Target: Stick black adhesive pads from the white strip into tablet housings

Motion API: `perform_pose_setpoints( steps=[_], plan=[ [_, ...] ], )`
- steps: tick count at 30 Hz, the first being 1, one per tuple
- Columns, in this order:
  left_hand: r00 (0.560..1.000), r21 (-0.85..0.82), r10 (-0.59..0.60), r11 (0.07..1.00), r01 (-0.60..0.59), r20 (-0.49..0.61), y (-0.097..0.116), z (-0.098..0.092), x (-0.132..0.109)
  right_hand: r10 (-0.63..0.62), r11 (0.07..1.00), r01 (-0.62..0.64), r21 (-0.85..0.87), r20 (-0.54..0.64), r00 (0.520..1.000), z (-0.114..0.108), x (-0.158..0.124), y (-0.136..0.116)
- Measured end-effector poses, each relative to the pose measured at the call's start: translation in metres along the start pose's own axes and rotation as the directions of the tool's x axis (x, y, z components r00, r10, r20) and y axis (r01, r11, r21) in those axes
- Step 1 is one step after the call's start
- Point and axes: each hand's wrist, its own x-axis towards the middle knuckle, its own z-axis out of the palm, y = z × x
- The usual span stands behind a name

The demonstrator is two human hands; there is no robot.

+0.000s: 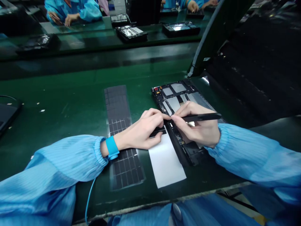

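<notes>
- L hand [139,131]: fingers pinched on thin blk pad [157,132]
- R hand [197,125]: fingers curled tight round matte blk stylus [202,117]
- Nearby: white paper strip [166,163], gridded blk sheet [125,166], open tablet frame [174,98], metal plates

Electronics factory line — green workbenches [70,125], blue antistatic smocks [75,9], grounding wrist strap [112,147], opened tablets [131,33] along bench.
</notes>
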Motion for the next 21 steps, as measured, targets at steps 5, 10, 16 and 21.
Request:
perform_pose_setpoints(
  steps=[5,10,16,21],
  plan=[
    [1.000,-0.021,-0.008,1.000,0.008,-0.025,-0.0023,0.0012,0.0008,0.069,0.997,-0.067,0.026,-0.090,0.994,0.0003,0.0008,0.0000],
    [0.999,-0.044,-0.010,0.999,0.008,-0.042,-0.0032,0.0023,0.0008,0.027,1.000,-0.028,-0.012,-0.094,0.995,0.0019,-0.0002,0.0039],
    [0.998,-0.028,-0.003,1.000,0.001,-0.057,-0.0042,0.0028,0.0007,-0.001,0.999,-0.002,-0.036,-0.064,0.998,0.0027,0.0018,0.0030],
    [0.999,-0.009,-0.017,1.000,0.017,-0.046,-0.0022,0.0027,0.0019,0.023,0.999,-0.026,-0.029,-0.084,0.996,0.0021,0.0017,0.0020]
  ],
)
